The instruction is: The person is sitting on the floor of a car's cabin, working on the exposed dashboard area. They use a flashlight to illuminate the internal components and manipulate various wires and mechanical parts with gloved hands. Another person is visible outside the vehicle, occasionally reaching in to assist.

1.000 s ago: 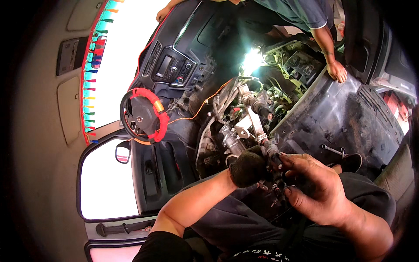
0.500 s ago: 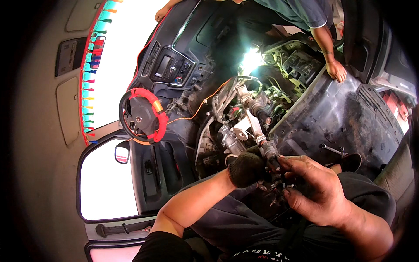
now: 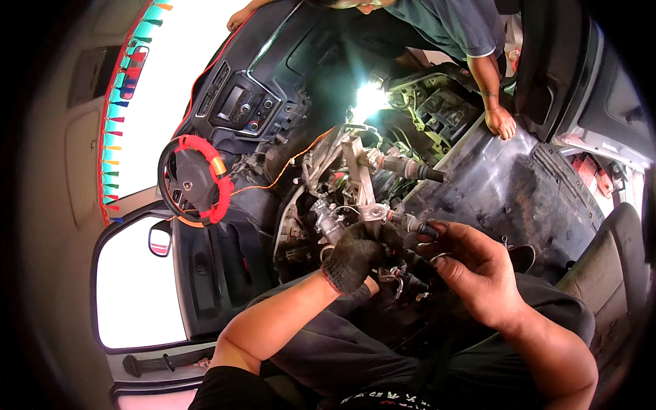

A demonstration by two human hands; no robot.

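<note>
My left hand [image 3: 354, 256], in a dark knitted glove, is closed round the lower part of a metal fuel rail [image 3: 360, 184]. Injectors with dark tips jut from the rail toward the right. The upper injector [image 3: 406, 166] is free of both hands. Beside the tip of the middle injector [image 3: 411, 223] is my bare right hand [image 3: 478, 270], its thumb and forefinger curved and apart. The forefinger seems to touch that tip. Another injector [image 3: 410, 279] hangs below, partly in shadow. My gloved fingers hide part of the rail.
Behind the rail lies the exposed engine bay [image 3: 403, 137], lit by a glaring work lamp [image 3: 370, 98]. A red-wrapped steering wheel [image 3: 198, 179] stands left, with an orange cord [image 3: 295, 158] running from it. A co-worker's hand [image 3: 501, 123] rests on the metal floor panel [image 3: 509, 174]. A seat [image 3: 605, 273] is at right.
The view has shifted, moving the cabin leftward in the picture. The fuel rail has turned, and its injectors now point more to the right. My right hand stays by the injector tip.
</note>
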